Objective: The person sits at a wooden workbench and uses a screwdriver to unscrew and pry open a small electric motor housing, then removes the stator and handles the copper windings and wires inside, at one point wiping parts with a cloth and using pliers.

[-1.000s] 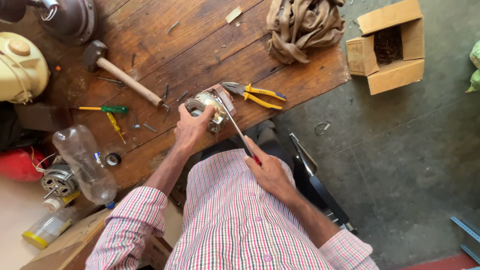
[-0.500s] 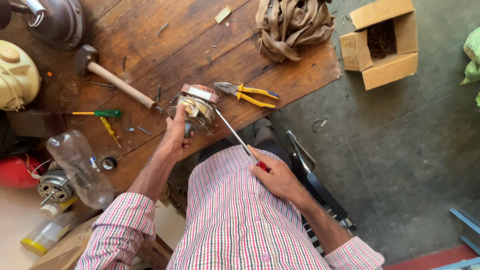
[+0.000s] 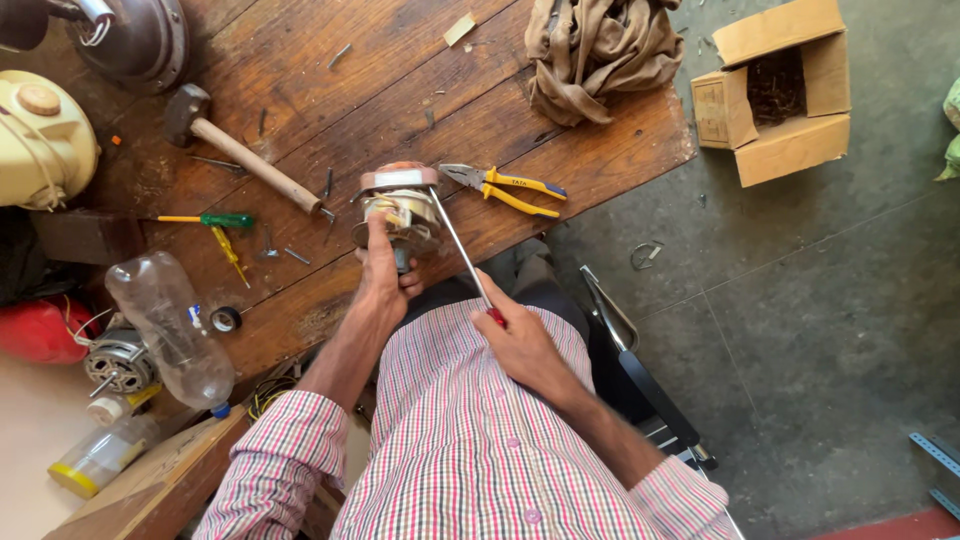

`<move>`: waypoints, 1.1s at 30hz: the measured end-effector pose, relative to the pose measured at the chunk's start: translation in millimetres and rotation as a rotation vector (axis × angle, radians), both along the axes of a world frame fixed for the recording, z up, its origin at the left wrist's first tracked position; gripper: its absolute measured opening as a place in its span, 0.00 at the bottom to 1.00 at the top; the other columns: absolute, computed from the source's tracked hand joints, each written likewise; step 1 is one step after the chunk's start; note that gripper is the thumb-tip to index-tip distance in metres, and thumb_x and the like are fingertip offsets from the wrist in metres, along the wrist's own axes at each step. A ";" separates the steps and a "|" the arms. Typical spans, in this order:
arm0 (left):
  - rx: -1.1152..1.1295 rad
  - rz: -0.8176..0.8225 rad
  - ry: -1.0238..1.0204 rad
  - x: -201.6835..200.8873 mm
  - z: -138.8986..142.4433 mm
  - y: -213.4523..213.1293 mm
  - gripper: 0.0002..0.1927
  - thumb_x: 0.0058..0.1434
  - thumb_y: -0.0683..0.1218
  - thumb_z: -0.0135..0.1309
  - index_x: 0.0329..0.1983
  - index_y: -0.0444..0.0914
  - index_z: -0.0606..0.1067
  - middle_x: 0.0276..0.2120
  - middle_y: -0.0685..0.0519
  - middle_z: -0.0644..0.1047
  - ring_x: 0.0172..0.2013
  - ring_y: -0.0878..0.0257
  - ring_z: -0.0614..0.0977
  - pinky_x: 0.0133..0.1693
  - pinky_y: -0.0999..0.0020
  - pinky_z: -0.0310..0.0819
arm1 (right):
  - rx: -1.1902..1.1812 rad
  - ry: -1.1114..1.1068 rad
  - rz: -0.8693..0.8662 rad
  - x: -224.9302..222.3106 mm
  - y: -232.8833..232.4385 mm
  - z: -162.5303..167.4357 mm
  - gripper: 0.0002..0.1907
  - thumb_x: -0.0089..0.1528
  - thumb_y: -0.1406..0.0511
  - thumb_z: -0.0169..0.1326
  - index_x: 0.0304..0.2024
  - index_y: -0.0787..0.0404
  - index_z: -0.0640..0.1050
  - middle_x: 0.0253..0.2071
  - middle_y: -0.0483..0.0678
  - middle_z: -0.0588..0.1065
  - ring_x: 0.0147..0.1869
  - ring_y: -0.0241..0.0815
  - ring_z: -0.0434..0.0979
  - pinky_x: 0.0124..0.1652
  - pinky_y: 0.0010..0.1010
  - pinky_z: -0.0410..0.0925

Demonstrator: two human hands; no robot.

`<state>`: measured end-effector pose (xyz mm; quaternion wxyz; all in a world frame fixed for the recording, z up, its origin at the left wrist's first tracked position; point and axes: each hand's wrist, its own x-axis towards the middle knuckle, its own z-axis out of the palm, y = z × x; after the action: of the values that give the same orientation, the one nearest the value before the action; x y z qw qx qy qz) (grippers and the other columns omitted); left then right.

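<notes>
My left hand (image 3: 382,275) grips a small electric motor (image 3: 400,205) with copper windings, holding it upright at the near edge of the wooden table (image 3: 620,140). My right hand (image 3: 520,345) is closed on a red-handled screwdriver (image 3: 462,255), whose long shaft slants up and left so that its tip touches the motor's right side. Yellow-handled pliers (image 3: 505,185) lie on the table just right of the motor.
A hammer (image 3: 240,150) lies left of the motor, beside a green-and-yellow screwdriver (image 3: 205,220) and scattered nails. A clear plastic bottle (image 3: 165,325), a second motor (image 3: 115,360), a brown cloth (image 3: 600,50) and an open cardboard box (image 3: 780,95) on the floor surround the work spot.
The left hand has turned the motor from lying flat to standing upright and shifted it slightly left. The right hand with the screwdriver followed, keeping the tip at the motor.
</notes>
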<state>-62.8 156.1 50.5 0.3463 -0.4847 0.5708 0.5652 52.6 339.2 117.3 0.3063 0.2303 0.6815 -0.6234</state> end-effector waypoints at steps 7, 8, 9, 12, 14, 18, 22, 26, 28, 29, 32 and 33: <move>0.334 0.269 -0.145 -3.2 6.3 -5.9 0.47 0.53 0.85 0.27 0.39 0.41 0.70 0.20 0.54 0.65 0.16 0.66 0.56 0.21 0.69 0.50 | -0.032 0.145 -0.009 -0.1 11.1 0.8 0.32 0.66 0.60 0.56 0.72 0.49 0.65 0.30 0.42 0.72 0.33 0.30 0.68 0.38 0.25 0.69; 0.353 0.226 -0.133 -3.3 7.5 -8.6 0.46 0.53 0.85 0.29 0.39 0.41 0.70 0.20 0.54 0.64 0.16 0.66 0.56 0.20 0.69 0.49 | -0.009 0.075 0.034 3.5 21.2 0.4 0.32 0.64 0.60 0.56 0.71 0.46 0.67 0.28 0.42 0.70 0.31 0.30 0.66 0.36 0.25 0.67; 0.350 0.196 -0.115 -3.7 9.0 -11.9 0.44 0.54 0.84 0.31 0.39 0.41 0.71 0.20 0.54 0.65 0.16 0.66 0.56 0.20 0.69 0.49 | 0.009 0.004 0.081 7.0 31.7 -0.2 0.32 0.63 0.60 0.57 0.71 0.44 0.68 0.26 0.42 0.69 0.30 0.30 0.64 0.34 0.25 0.66; 0.347 0.137 -0.094 -2.0 14.0 -21.9 0.41 0.55 0.81 0.34 0.39 0.42 0.73 0.21 0.56 0.65 0.17 0.67 0.57 0.21 0.70 0.49 | 0.026 -0.075 0.156 14.5 56.9 -5.1 0.32 0.61 0.59 0.58 0.70 0.43 0.70 0.23 0.40 0.67 0.27 0.30 0.63 0.30 0.25 0.64; 0.368 0.136 -0.096 -0.8 17.6 -27.3 0.40 0.55 0.80 0.34 0.40 0.42 0.74 0.21 0.55 0.66 0.18 0.67 0.57 0.21 0.70 0.50 | 0.003 -0.131 0.190 14.3 65.5 -8.9 0.32 0.61 0.59 0.58 0.69 0.42 0.70 0.22 0.40 0.67 0.26 0.30 0.62 0.29 0.25 0.63; 0.350 0.048 -0.027 3.2 25.7 -34.0 0.39 0.55 0.79 0.34 0.39 0.41 0.73 0.22 0.56 0.66 0.18 0.67 0.58 0.21 0.70 0.51 | -0.015 -0.185 0.238 3.7 64.4 -10.3 0.31 0.62 0.60 0.57 0.69 0.42 0.71 0.21 0.38 0.68 0.23 0.29 0.62 0.26 0.25 0.62; 0.331 -0.053 0.004 7.3 33.3 -40.5 0.37 0.57 0.78 0.35 0.39 0.42 0.71 0.23 0.56 0.67 0.18 0.68 0.60 0.22 0.70 0.53 | -0.169 -0.314 0.211 -13.0 57.7 -3.1 0.32 0.62 0.62 0.53 0.70 0.40 0.68 0.15 0.40 0.61 0.13 0.32 0.56 0.15 0.29 0.55; 0.318 -0.165 0.067 15.3 35.2 -44.7 0.34 0.58 0.75 0.39 0.38 0.41 0.70 0.24 0.57 0.68 0.18 0.71 0.60 0.22 0.71 0.54 | -0.234 -0.324 0.166 -23.8 53.0 7.1 0.32 0.63 0.65 0.53 0.70 0.43 0.69 0.14 0.39 0.62 0.10 0.30 0.57 0.12 0.28 0.55; 0.301 -0.188 0.100 19.7 33.0 -43.7 0.34 0.58 0.74 0.41 0.39 0.40 0.71 0.24 0.57 0.68 0.18 0.72 0.60 0.23 0.72 0.55 | -0.245 -0.367 0.109 -22.7 49.4 12.8 0.32 0.63 0.66 0.52 0.70 0.44 0.69 0.14 0.38 0.62 0.10 0.30 0.56 0.12 0.29 0.54; 0.294 -0.202 0.116 21.4 31.3 -42.7 0.34 0.58 0.74 0.41 0.39 0.40 0.71 0.24 0.57 0.68 0.18 0.72 0.60 0.23 0.72 0.56 | -0.229 -0.331 0.100 -20.8 46.7 15.1 0.31 0.63 0.66 0.52 0.70 0.44 0.69 0.14 0.38 0.61 0.11 0.30 0.56 0.12 0.28 0.55; 0.204 -0.183 0.153 23.7 27.7 -38.4 0.34 0.57 0.73 0.42 0.39 0.39 0.71 0.23 0.58 0.67 0.17 0.72 0.60 0.22 0.71 0.58 | -0.203 -0.254 0.054 -10.5 35.5 18.1 0.31 0.63 0.66 0.53 0.70 0.46 0.70 0.14 0.37 0.60 0.11 0.29 0.56 0.12 0.28 0.55; 0.206 -0.167 0.163 24.0 27.8 -37.6 0.34 0.58 0.73 0.42 0.39 0.39 0.71 0.23 0.58 0.67 0.17 0.72 0.60 0.22 0.71 0.58 | -0.203 -0.258 0.019 -5.4 30.9 17.5 0.31 0.63 0.66 0.54 0.70 0.47 0.69 0.14 0.37 0.59 0.11 0.28 0.55 0.12 0.28 0.54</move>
<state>-38.8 118.5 78.3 0.3925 -0.3498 0.5743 0.6275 47.2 370.1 134.8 0.4187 0.2699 0.5720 -0.6517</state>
